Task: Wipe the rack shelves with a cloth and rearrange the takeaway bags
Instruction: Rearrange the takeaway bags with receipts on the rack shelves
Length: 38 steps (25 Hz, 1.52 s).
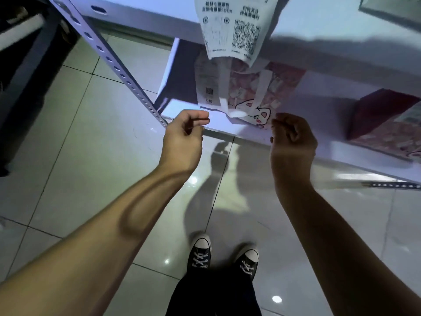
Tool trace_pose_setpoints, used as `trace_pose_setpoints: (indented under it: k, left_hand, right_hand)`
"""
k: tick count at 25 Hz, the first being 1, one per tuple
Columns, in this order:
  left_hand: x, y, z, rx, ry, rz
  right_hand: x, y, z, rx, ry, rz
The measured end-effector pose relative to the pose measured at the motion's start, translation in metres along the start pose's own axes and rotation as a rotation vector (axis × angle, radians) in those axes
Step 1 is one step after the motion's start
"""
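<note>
Both hands are raised in front of the lower white rack shelf [193, 115], just off its front edge. The left hand [184, 133] has its fingers loosely curled with nothing held; the right hand [292, 135] is curled the same way, also with nothing held. No cloth is seen anywhere in view. A pink-and-white takeaway bag with a cartoon cat print [255, 96] stands on that shelf near its left front corner, with a long white receipt [208, 87] attached on its left side. A second dark red and pink takeaway bag [385, 119] sits further along the same shelf toward the right, well apart from the first. Another white printed receipt with a QR code [230, 28] hangs over the front edge of the upper white shelf [341, 49]; the bag it belongs to is out of view. Step in hand is judged to be rearranging: the cat bag lies between the two hands. For a clean move, the bag should be taken by both side walls, low down, not by the receipt or paper handle strips, which are likely to tear. It should be lifted clear rather than dragged, kept upright, and set square to the shelf's front edge. Whether the shelf has been wiped cannot be told.
</note>
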State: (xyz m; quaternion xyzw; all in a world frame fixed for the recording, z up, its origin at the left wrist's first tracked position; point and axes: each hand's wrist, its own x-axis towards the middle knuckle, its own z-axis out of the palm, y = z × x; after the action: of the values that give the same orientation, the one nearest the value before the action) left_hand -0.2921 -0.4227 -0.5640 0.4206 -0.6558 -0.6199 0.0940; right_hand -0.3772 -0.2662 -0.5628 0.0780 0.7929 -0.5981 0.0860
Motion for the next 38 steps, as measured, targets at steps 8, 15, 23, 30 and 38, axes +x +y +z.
trace_pose_setpoints:
  k: [8,15,23,30,38]
  left_hand:
    - [0.108,-0.041,0.012,0.176,0.012,-0.048]
    - [0.155,-0.012,0.025,0.177,-0.096,0.002]
    - [0.089,-0.026,0.008,0.075,-0.120,-0.003]
    - [-0.015,-0.014,-0.026,-0.057,-0.112,-0.175]
    - [-0.143,0.052,-0.037,-0.147,-0.037,-0.156]
  right_hand:
    - [0.066,0.047,0.031,-0.129,0.033,0.005]
    - [0.097,0.051,0.027,-0.233,-0.028,-0.065]
    - [0.056,0.045,-0.014,-0.122,0.042,0.057]
    - [-0.020,0.026,-0.062,-0.034,0.017,0.214]
    - [-0.080,-0.058,-0.137,-0.092,-0.092,0.222]
